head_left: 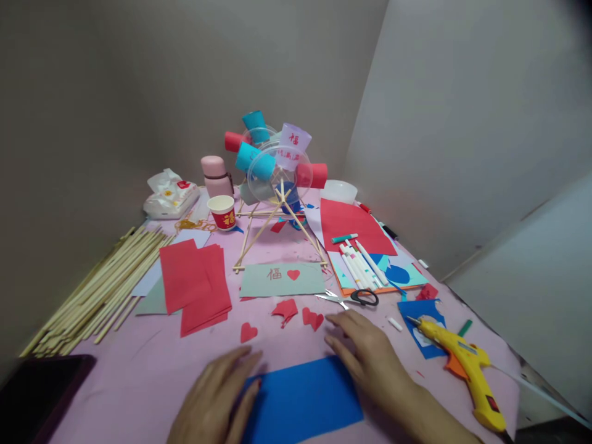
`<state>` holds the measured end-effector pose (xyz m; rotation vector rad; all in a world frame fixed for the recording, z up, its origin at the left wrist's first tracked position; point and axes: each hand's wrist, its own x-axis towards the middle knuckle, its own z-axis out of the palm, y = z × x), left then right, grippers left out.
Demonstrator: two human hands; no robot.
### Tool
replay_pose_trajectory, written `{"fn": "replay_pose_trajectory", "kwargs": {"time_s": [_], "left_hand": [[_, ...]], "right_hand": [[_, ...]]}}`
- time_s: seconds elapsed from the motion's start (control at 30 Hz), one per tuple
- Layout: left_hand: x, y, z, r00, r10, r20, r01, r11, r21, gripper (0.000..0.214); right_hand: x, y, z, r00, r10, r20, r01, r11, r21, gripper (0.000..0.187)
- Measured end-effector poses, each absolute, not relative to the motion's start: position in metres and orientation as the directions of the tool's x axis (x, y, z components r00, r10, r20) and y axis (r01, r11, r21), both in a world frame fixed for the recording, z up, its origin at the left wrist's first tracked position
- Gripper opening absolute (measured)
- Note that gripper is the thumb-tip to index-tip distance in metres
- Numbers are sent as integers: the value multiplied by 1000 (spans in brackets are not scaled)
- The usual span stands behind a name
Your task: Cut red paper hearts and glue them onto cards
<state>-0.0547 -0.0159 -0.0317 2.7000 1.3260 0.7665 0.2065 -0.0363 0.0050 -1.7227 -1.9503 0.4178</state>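
A blue sheet of paper [303,401] lies flat at the table's near edge. My left hand [217,394] rests at its left side with the fingers stretched out. On the other side, my right hand [365,345] is spread, its thumb by the sheet's upper right corner and its fingertips near the red paper hearts [313,319]. Another red heart [248,332] and a red scrap [285,311] lie just beyond the sheet. Behind them stands a wheel model [280,172] of sticks, clear discs and coloured cups, with a grey paper strip [259,280] at its base.
Red sheets [203,296] and a heap of wooden sticks [102,277] lie left, above a dark tablet-like device [41,394]. Scissors [365,298], white markers [361,265] and a yellow glue gun [472,364] lie right. A paper cup [222,216] and pink flask [215,176] stand behind.
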Motion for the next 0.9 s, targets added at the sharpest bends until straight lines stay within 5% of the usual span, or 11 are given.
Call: {"fn": "replay_pose_trajectory", "kwargs": {"time_s": [0.17,0.43,0.6,0.73,0.9], "left_hand": [[-44,19,0,287,923,255,888,-356,290,39],[-38,31,-1,355,922,158,810,-387,440,21],[-38,25,-4,267,963,26,664,-204,719,16],[-34,2,-8,277,948,-154,456,12,890,18],[-26,-25,-12,375,889,-262,586,-8,811,20]], "right_hand": [[198,-4,2,-38,994,98,865,82,-495,19],[199,-5,-1,-10,994,106,760,77,-645,11],[203,-26,11,-255,941,-223,459,-86,-884,8],[198,-34,2,-327,917,-230,582,4,-814,8],[195,-33,-10,-296,950,-99,686,139,-714,10]]}}
